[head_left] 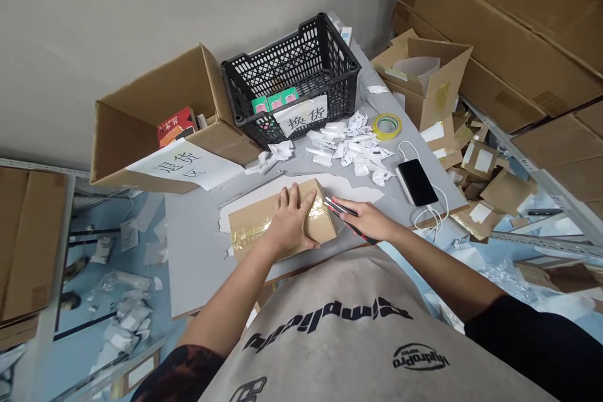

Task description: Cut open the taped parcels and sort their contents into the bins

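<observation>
The left hand [291,220] lies on a cardboard parcel [287,223] at lower middle of the frame, its grip released, with the fingers spread over the top. Clear tape [249,229] is wrapped around the parcel's left end. The right hand [362,218] is just beside the parcel's right end, its grip clenched around a red-and-black utility knife [353,226], whose blade tip sits at the parcel's edge. The parcel rests on a white sheet [358,190] on a grey counter [198,257]. Toward the top middle of the frame, a black plastic crate [325,91] holds green-and-pink small boxes [276,100] and has a paper sign [300,116] reading 换货. At upper left, an open cardboard box [141,132] holding books [176,127] has a sign [183,163] reading 退货. Crumpled white paper scraps [348,151] are scattered between the crate and the parcel. To their right lie a roll of yellow tape [387,126] and a black phone on a white power bank [414,182], with a white cable [431,217] beside it. A cut-open carton [426,75] stands at upper right.
</observation>
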The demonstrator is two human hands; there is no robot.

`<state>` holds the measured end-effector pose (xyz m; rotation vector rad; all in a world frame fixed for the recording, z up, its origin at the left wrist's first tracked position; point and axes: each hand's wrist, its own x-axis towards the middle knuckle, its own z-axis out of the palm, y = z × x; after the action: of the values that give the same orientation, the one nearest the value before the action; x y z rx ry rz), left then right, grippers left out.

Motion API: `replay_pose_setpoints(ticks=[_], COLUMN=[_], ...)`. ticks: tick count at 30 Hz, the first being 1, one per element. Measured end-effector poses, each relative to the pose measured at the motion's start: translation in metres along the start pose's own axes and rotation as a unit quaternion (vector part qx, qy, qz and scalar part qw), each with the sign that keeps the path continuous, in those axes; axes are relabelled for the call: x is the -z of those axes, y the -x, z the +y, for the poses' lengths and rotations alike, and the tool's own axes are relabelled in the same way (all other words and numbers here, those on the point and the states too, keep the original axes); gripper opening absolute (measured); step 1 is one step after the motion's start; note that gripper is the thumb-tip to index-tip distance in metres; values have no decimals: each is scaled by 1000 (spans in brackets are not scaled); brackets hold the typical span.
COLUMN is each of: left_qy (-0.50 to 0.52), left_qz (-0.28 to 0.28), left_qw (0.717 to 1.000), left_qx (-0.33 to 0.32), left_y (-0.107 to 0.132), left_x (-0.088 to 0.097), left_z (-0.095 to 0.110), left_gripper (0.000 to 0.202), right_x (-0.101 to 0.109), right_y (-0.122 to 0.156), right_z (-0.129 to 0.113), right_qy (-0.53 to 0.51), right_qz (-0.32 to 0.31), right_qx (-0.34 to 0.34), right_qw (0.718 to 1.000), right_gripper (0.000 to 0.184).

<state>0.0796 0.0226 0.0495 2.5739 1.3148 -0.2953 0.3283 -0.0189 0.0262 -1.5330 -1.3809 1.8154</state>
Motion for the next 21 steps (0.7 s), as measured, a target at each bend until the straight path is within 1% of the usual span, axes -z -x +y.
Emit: replay_pose_setpoints(ticks=[3,6,10,12,14,18,19,21], left_qy=[3,5,4,1,-1,-2,-3,-2], left_qz=[-1,-5,-9,-9,-10,-9,-7,-4], left_qw=[1000,1000,1000,1000,1000,1000,1000,1000], left_qx=[0,0,-2,-2,-3,-8,-9,-11], left_y=[0,-1,-1,-2,-2,-5,-5,-5], left_x=[-1,-2,-3,-2,-1,1,1,-1], left_z=[-1,-2,-3,-3,-3,-5,-5,-6], left_gripper=[148,148,148,148,147,147,147,147], right_x=[2,7,15,18,19,15,14,16], right_y=[3,6,7,7,7,12,15,21], right_z=[0,-3,-10,-14,-15,-7,-4,3], right_qy=[13,52,129,149,142,92,78,52], right_qz=[-11,-17,-14,-18,-32,-101,-107,-90], right_qx=[-9,-8,18,28,25,-5,-11,-11], right_qw=[1000,998,991,988,989,991,991,995], right_gripper=[57,56,54,53,54,54,54,55])
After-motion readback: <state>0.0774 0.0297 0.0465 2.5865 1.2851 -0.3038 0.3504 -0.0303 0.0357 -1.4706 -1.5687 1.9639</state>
